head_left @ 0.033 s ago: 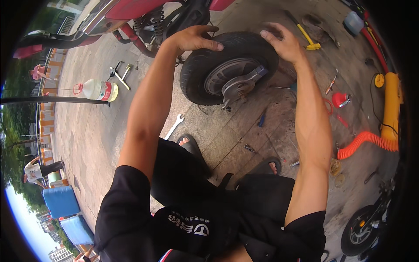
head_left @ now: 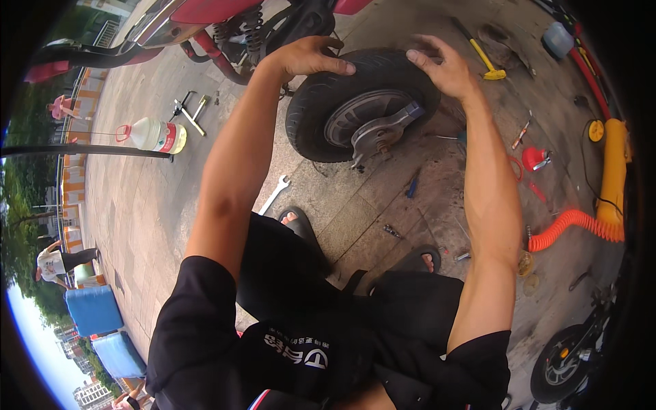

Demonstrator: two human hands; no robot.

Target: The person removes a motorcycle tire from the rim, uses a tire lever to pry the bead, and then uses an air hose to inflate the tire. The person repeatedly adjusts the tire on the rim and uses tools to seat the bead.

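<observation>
A black-tyred scooter wheel [head_left: 365,106] stands on the pavement in front of me, leaning slightly, its grey hub and brake drum plate [head_left: 376,142] turned toward me. My left hand [head_left: 311,56] lies over the upper left of the tread, thumb on the near side. At the upper right, my right hand [head_left: 443,65] cups the tyre with its thumb toward me and its fingers curled over the far side. The fingertips of both hands are partly hidden behind the tyre. Behind the wheel is a red scooter [head_left: 205,14] with its shock springs showing.
A wrench [head_left: 275,194] lies by my left foot. To the right are a yellow-headed hammer [head_left: 493,74], a screwdriver [head_left: 412,187], a red round container [head_left: 533,157] and an orange coiled hose [head_left: 564,229]. A clear jug [head_left: 154,134] stands left, near a T-shaped tool [head_left: 193,113].
The whole view has shifted very slightly. Both hands stay on the wheel, with no clear movement of it.
</observation>
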